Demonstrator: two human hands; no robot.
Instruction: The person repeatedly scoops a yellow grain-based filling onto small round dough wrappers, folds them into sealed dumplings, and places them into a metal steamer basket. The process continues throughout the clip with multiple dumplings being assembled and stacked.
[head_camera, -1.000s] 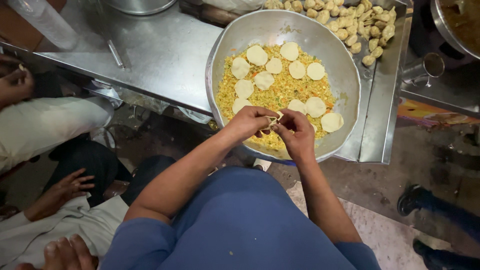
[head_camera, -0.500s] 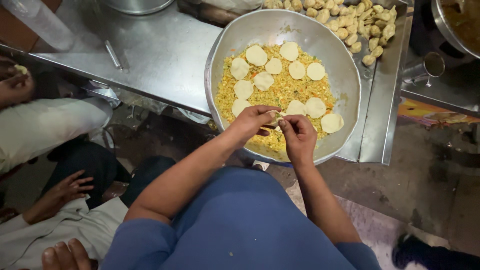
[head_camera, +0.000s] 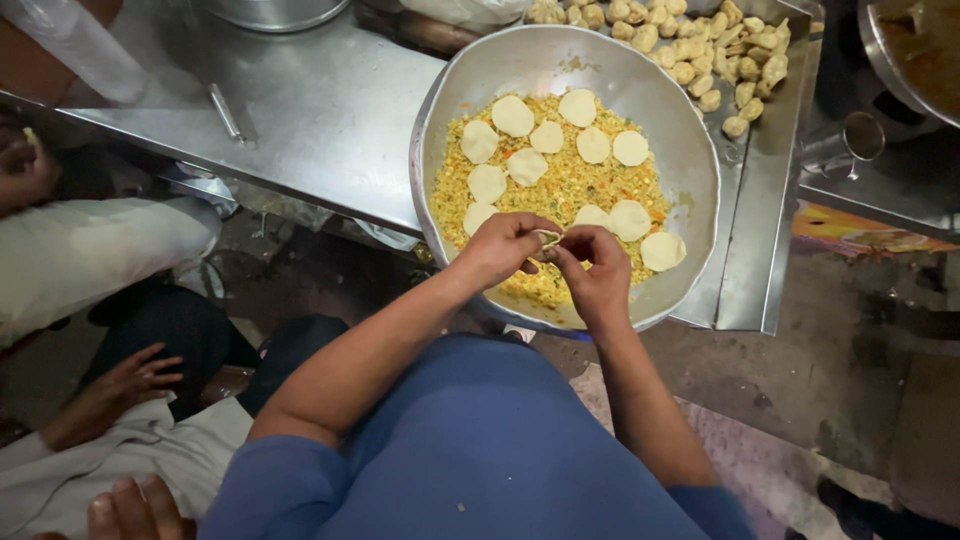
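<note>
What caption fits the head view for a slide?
Left hand and right hand pinch a dough wrapper over a metal bowl of yellow filling topped with dough discs.

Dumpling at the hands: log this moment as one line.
left hand: pinching dumpling | right hand: pinching dumpling | over: bowl of filling with wrappers

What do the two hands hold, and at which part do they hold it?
Both the left hand and right hand pinch one small dough wrapper at its edges, over the bowl.
</note>
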